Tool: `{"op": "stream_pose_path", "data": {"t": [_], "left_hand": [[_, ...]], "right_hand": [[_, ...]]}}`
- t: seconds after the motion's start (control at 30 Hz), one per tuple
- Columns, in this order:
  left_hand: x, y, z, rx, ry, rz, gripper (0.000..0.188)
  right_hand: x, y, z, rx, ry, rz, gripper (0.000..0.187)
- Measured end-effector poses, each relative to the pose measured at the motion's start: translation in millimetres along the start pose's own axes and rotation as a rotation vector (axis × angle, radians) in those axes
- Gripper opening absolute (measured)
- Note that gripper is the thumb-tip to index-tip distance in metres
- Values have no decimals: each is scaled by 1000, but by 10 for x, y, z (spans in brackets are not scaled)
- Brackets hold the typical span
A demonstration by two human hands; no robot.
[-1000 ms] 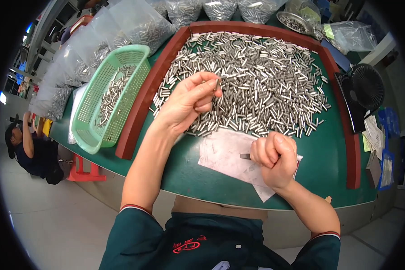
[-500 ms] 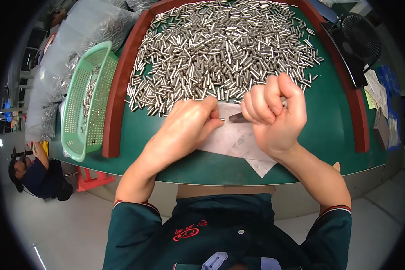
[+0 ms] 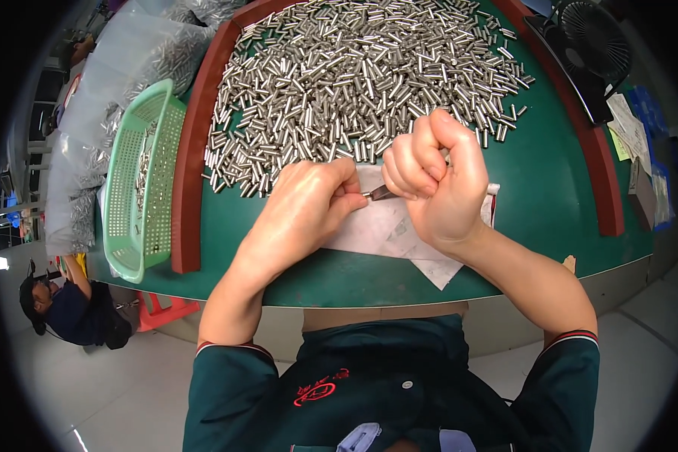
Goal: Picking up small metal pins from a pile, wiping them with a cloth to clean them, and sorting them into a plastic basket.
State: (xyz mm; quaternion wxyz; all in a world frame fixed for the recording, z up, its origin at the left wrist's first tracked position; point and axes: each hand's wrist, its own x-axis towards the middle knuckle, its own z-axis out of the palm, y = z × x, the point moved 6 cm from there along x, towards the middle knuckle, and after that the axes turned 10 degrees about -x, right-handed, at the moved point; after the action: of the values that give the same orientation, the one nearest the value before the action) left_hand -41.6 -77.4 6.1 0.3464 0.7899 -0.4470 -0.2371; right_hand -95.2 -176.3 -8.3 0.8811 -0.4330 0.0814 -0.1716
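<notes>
Thumb and fingers of my left hand (image 3: 297, 207) pinch a small shiny metal pin (image 3: 367, 195), of which only the end shows. My right hand (image 3: 443, 184) is closed around a slim tool with a dark, flat, blade-like tip (image 3: 383, 193); its handle is hidden in the fist. The tip meets the pin's end, or comes very close to it. Beneath both hands lies a pale, smudged cloth or sheet (image 3: 377, 230). Just beyond them spreads a large heap of short metal pins (image 3: 361, 90).
Dark red rails (image 3: 190, 181) border the green tabletop (image 3: 535, 226). A green perforated basket (image 3: 120, 226) holding metal pieces stands left, beside clear bags of parts (image 3: 90, 135). A black fan (image 3: 595, 45) is at the far right. Another person (image 3: 75, 305) works at lower left.
My right hand has shifted left, bringing the tool's tip from a gap away to the pin's end. My left hand keeps its pinch. The whole view has turned slightly.
</notes>
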Motion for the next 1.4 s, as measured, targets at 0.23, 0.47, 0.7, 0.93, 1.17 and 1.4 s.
{"op": "stream_pose_path", "data": {"t": [0.23, 0.47, 0.7, 0.93, 1.17, 1.4], "left_hand": [[9, 18, -2, -17, -15, -51, 13], [53, -3, -4, -12, -37, -82, 14], [64, 87, -26, -11, -40, -92, 13], [-53, 41, -13, -34, 3, -62, 14], [-59, -318, 32, -1269, 5, -181, 11], [-17, -374, 64, -1575, -51, -108, 9]], "right_hand": [[-20, 18, 18, -23, 18, -6, 39], [-9, -25, 129, -165, 86, -75, 38], [-13, -37, 214, -336, 87, -191, 38], [-68, 2, 20, -132, 57, -112, 40], [-101, 12, 27, -98, 4, -93, 37], [-89, -2, 42, -126, -13, -93, 38]]}}
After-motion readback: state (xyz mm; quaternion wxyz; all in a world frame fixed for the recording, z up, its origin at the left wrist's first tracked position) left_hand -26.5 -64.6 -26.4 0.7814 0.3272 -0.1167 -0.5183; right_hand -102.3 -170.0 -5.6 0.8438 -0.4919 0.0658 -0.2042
